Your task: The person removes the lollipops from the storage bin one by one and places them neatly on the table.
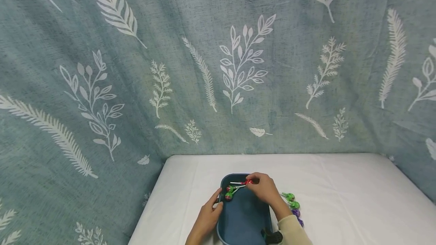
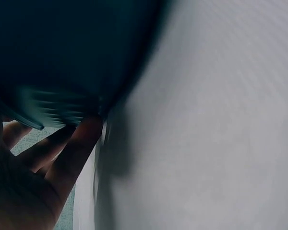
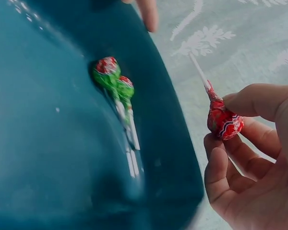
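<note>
My right hand (image 1: 263, 189) pinches a red-wrapped lollipop (image 3: 224, 120) by its candy end between thumb and fingers, above the far end of a dark blue tray (image 1: 243, 218). Its white stick points left in the head view. Two green-and-red wrapped lollipops (image 3: 114, 79) lie side by side in the tray, near its far left corner. At the tray's left side, my left hand (image 1: 208, 214) touches the wall with fairly straight fingers. The left wrist view shows fingertips (image 2: 90, 127) against the ribbed outer wall, close to the white cloth.
Right of the tray, partly behind the right forearm, green lollipops (image 1: 294, 205) and purple lollipops (image 1: 296, 213) lie in a row on the white-covered table (image 1: 357, 192). A leaf-patterned blue-green curtain (image 1: 204, 67) hangs behind and at the sides. A black strap (image 1: 274, 237) circles the right wrist.
</note>
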Demonstrator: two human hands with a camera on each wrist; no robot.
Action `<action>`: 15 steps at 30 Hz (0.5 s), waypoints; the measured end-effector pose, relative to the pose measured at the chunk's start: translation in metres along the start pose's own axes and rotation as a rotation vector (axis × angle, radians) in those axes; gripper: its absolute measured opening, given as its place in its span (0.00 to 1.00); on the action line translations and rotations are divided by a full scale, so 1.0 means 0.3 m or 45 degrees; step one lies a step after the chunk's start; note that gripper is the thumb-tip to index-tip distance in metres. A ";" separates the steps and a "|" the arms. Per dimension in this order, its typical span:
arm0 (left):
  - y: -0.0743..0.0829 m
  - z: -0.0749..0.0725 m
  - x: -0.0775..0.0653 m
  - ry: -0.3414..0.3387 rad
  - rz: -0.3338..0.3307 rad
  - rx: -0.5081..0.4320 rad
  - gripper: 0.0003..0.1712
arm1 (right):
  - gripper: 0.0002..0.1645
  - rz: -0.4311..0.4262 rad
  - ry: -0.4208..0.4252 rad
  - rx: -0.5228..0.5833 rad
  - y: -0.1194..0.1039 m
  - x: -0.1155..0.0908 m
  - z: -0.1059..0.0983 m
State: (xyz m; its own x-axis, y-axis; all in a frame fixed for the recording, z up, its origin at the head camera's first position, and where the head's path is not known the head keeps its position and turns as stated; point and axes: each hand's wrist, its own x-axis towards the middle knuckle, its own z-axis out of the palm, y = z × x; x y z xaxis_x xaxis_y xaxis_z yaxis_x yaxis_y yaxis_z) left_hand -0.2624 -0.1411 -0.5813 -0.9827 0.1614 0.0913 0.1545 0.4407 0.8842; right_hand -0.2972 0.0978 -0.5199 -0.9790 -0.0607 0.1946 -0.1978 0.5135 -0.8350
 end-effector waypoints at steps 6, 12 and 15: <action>0.005 -0.002 0.001 -0.012 -0.008 -0.013 0.29 | 0.10 -0.004 0.041 -0.006 -0.002 -0.008 -0.059; 0.001 -0.002 0.000 -0.016 -0.011 -0.007 0.30 | 0.11 0.013 0.090 -0.026 0.014 -0.034 -0.121; -0.001 -0.001 -0.006 -0.017 -0.010 -0.006 0.30 | 0.12 0.032 0.120 -0.039 0.039 -0.060 -0.148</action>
State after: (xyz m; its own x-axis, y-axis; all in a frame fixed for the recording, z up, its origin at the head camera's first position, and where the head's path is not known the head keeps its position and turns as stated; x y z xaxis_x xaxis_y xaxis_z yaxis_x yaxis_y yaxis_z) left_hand -0.2607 -0.1419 -0.5816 -0.9824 0.1696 0.0781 0.1461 0.4381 0.8870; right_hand -0.2797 0.1429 -0.5103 -0.9745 0.0326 0.2222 -0.1699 0.5398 -0.8245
